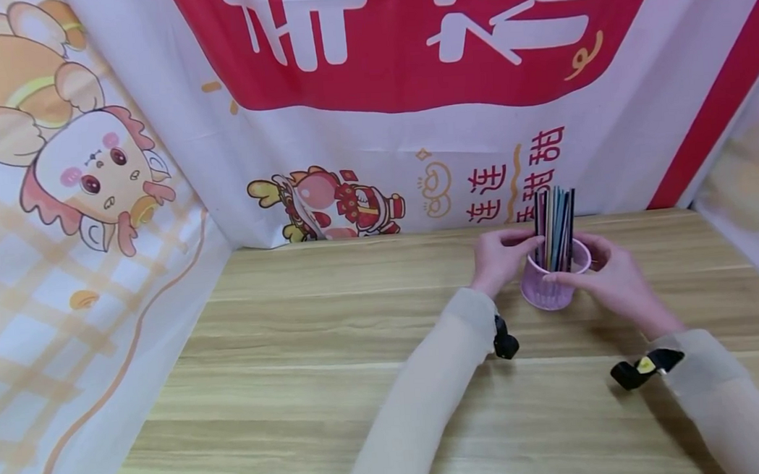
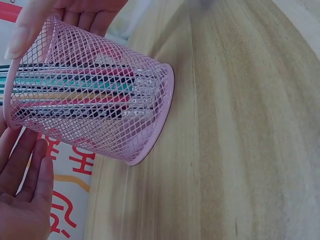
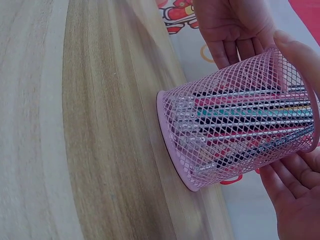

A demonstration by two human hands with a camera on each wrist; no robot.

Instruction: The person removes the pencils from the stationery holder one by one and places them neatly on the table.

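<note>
On the table stands a pink mesh pen holder (image 1: 548,293), upright, holding a bunch of slim pens (image 1: 556,222) in black, teal, red and white. Their clear lower ends show through the mesh in both wrist views. My left hand (image 1: 500,260) is at the holder's left side, its thumb across the front of the pens and its fingers reaching behind. From the right, my right hand (image 1: 620,280) grips the holder by its rim, thumb on the near edge and fingers behind. The left fingertips are partly hidden behind the pens.
A wood-grain table (image 1: 282,359) spreads out to the left and in front. Close behind the holder hangs a printed cloth backdrop (image 1: 361,144). More printed cloth (image 1: 53,344) lines the left side, and a pale cloth rises at the right.
</note>
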